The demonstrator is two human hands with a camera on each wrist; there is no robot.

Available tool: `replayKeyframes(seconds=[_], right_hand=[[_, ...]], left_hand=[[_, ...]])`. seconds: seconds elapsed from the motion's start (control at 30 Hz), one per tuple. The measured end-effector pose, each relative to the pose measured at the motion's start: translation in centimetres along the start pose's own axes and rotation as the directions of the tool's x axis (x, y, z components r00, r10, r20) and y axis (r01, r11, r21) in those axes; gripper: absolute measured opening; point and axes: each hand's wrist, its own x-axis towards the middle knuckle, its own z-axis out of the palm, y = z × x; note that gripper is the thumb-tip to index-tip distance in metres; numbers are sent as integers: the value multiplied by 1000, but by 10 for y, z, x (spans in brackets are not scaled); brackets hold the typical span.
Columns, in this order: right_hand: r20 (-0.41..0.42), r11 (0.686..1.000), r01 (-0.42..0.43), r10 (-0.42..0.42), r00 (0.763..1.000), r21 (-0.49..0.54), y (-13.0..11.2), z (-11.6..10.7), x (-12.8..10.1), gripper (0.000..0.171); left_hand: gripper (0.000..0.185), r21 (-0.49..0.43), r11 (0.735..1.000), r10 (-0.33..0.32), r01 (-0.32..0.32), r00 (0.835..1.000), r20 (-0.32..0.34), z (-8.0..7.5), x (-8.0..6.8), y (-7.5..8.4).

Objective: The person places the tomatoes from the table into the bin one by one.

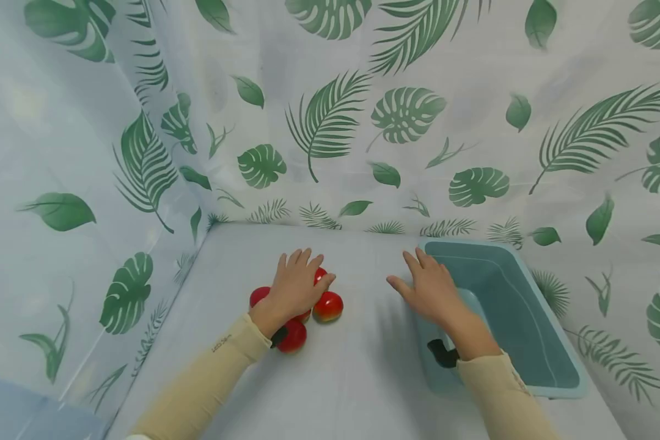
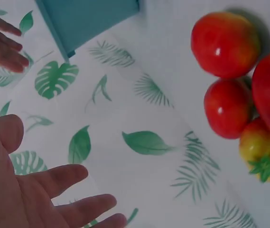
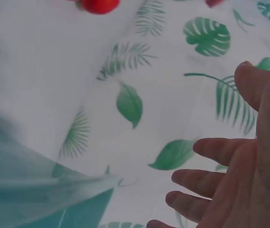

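Observation:
Several red tomatoes (image 1: pixel 328 306) lie in a cluster on the white table. My left hand (image 1: pixel 297 284) hovers over them with its fingers straight and spread, holding nothing. In the left wrist view the tomatoes (image 2: pixel 225 43) sit to the right of the open palm (image 2: pixel 40 190); one shows a green calyx (image 2: pixel 266 167). My right hand (image 1: pixel 426 285) is open too, fingers extended, above the near left corner of a teal plastic bin (image 1: pixel 519 318). In the right wrist view its fingers (image 3: pixel 220 152) are spread over the leaf-print cloth, with the bin's edge (image 3: pixel 30 199) at lower left.
A white cloth with green leaf prints (image 1: pixel 330 122) hangs as walls behind and on both sides of the table. The bin (image 2: pixel 87 19) stands at the right and looks empty. Bare table surface (image 1: pixel 363 379) lies between the tomatoes and the bin.

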Motion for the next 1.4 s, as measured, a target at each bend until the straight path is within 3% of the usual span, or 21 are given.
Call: replayKeyframes(seconds=[0.17, 0.27, 0.33, 0.43, 0.5, 0.67, 0.77, 0.97, 1.03, 1.23, 1.3, 1.4], right_hand=[[-103, 998, 41, -36, 994, 43, 10, -4, -41, 72], [-217, 997, 62, -49, 975, 51, 23, 0, -69, 63], [-322, 996, 67, -44, 946, 61, 35, 5, -89, 56], [-479, 996, 46, -3, 878, 77, 53, 15, -116, 46], [-529, 997, 4, 40, 848, 82, 64, 22, -132, 41], [-539, 988, -127, 156, 828, 92, 80, 43, -158, 28], [-560, 977, -177, 211, 801, 115, 83, 56, -163, 23], [-656, 961, -205, 277, 703, 185, 81, 77, -164, 19], [-668, 954, -221, 300, 681, 203, 80, 81, -166, 20], [-537, 889, -418, 448, 715, 186, 75, 89, -178, 39], [-578, 900, -403, 421, 699, 168, 76, 96, -180, 38], [-697, 940, -302, 322, 640, 157, 77, 110, -180, 39]], left_hand=[[65, -75, 997, -8, 9, 1000, 11, 22, -21, -10], [66, -102, 995, 8, -10, 1000, -21, 43, -33, -15], [65, -135, 991, 4, -12, 999, -54, 57, -41, -17], [63, -174, 984, 10, -28, 995, -103, 75, -53, -19], [62, -190, 981, 4, -27, 993, -116, 86, -61, -20], [66, -225, 974, -19, -7, 993, -113, 106, -74, -25], [70, -244, 970, -40, 12, 993, -110, 115, -75, -27], [74, -262, 964, -88, 46, 984, -152, 129, -73, -31], [74, -261, 964, -110, 60, 977, -181, 135, -72, -34], [76, -266, 959, -159, 93, 958, -237, 147, -66, -43], [77, -282, 954, -181, 106, 950, -253, 150, -64, -45], [77, -307, 941, -227, 144, 940, -255, 153, -64, -46]])
